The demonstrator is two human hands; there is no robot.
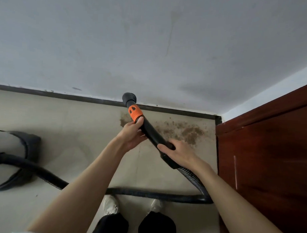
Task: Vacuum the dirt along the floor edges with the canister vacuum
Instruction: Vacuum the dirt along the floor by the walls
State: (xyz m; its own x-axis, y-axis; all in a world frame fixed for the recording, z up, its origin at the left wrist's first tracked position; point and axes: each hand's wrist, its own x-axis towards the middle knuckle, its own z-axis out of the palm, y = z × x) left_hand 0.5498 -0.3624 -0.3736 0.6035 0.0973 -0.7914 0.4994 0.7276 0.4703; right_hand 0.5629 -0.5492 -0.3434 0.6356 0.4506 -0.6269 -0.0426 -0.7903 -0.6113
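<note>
Grey plaster wall [152,38] meets a smooth beige floor [79,131] along a thin dark skirting strip [63,95], beside a glossy red-brown wooden door [269,155]. At the floor's left edge sits the rounded canister vacuum [22,157], its ribbed black hose [155,195] looping past my white shoes [110,204]. Gritty brown dirt [188,131] lies in the far corner. Both hands wrap closed around the rigid black wand [148,132]: my left hand [131,134] below the orange collar [135,113], my right hand [179,150] near the hose end.
</note>
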